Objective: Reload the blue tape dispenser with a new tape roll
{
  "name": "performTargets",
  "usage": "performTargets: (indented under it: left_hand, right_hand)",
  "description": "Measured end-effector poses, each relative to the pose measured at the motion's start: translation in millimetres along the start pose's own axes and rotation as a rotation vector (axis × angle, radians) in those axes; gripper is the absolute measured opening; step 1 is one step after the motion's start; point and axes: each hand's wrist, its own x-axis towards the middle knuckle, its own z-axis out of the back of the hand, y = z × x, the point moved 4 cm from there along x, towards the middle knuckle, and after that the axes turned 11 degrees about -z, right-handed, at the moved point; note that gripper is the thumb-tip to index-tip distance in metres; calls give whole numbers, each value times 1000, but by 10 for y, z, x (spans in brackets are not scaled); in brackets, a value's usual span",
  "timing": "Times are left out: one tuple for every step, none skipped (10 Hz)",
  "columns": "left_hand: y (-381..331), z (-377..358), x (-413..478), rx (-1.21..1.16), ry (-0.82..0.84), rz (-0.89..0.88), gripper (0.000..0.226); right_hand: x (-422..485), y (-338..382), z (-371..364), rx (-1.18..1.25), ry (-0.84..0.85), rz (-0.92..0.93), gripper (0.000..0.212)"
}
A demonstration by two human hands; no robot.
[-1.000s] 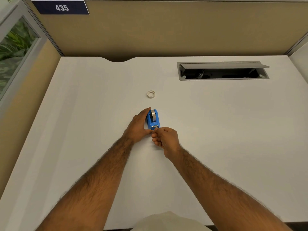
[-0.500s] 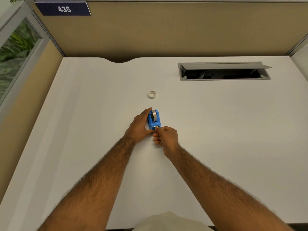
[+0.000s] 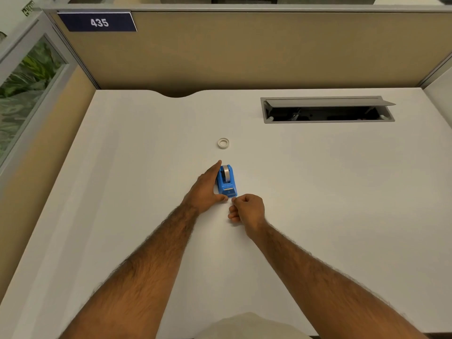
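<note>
The blue tape dispenser (image 3: 227, 183) stands on the white desk (image 3: 318, 192), with a tape roll (image 3: 226, 172) seated in its cradle. My left hand (image 3: 206, 189) grips its left side, index finger along the body and thumb at the front base. Just in front of the cutter, my right hand (image 3: 247, 210) is curled, thumb and fingertips pinched together; whether a tape end lies between them is too small to tell. A white ring-shaped tape core (image 3: 223, 143) lies flat on the desk beyond the dispenser, apart from both hands.
An open cable tray (image 3: 327, 111) with a raised grey lid is set into the desk at the back right. Tan partition walls (image 3: 244, 52) close off the back and left. The desk's rear edge has a curved notch (image 3: 177, 95).
My right hand has drawn back a little toward me from the dispenser's front. The left hand and the dispenser stay put.
</note>
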Motion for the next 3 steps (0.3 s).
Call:
performTargets:
  left_hand:
    - [0,28,-16,-30,8,5,110]
    - [16,59,-79,-32,21,-7,102]
    - [94,89,-119,1,-7,-18,86]
  right_hand:
    - [-37,-8,46,-14,56,0,14]
    - [-85,-41,158,-11,130,-4,20]
    - [-100,-69,262,-40,98,16,25]
